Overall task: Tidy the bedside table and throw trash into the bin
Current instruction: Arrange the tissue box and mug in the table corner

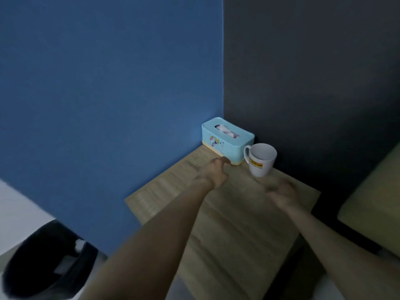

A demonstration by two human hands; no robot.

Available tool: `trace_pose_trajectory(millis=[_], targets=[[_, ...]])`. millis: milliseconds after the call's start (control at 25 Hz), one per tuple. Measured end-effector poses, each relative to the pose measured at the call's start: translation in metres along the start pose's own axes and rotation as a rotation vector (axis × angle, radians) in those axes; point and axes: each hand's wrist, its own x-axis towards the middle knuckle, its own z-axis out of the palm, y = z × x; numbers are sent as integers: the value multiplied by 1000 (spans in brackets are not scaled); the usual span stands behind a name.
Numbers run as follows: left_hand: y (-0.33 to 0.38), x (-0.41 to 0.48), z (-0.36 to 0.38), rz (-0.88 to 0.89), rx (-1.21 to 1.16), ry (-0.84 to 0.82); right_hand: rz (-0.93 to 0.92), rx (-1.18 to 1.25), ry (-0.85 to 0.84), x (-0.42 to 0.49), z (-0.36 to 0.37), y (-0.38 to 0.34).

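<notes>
Blurred right hand (281,194) near mug (260,159).

Domestic bedroom corner, seen from above. A small light-wood-grain bedside table (227,217) stands pushed into the angle where a matte blue painted wall (108,94) meets a dark charcoal wall (313,72). At the table's far corner sit household items: a pale turquoise plastic tissue box (225,144) with a cartoon print and a cream base, and just beside it a white ceramic mug (260,160) bearing a yellow label. On the pale floor to the left stands a round black waste bin (41,271) containing white scraps. At right, a padded olive-tan cushioned edge (374,202), apparently bed or seat upholstery.
</notes>
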Motion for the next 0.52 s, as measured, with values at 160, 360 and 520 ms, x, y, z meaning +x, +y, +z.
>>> trace_pose_trajectory(millis=[160, 360, 520], targets=[[5, -86, -12, -21, -53, -22, -80, 12, -139, -75, -20, -31], [-30, -185, 47, -106, -3, -248, -111, -269, -448, -190, 31, -3], [-61, -191, 59, -78, 10, -240, -89, -406, -519, -196, 54, -11]])
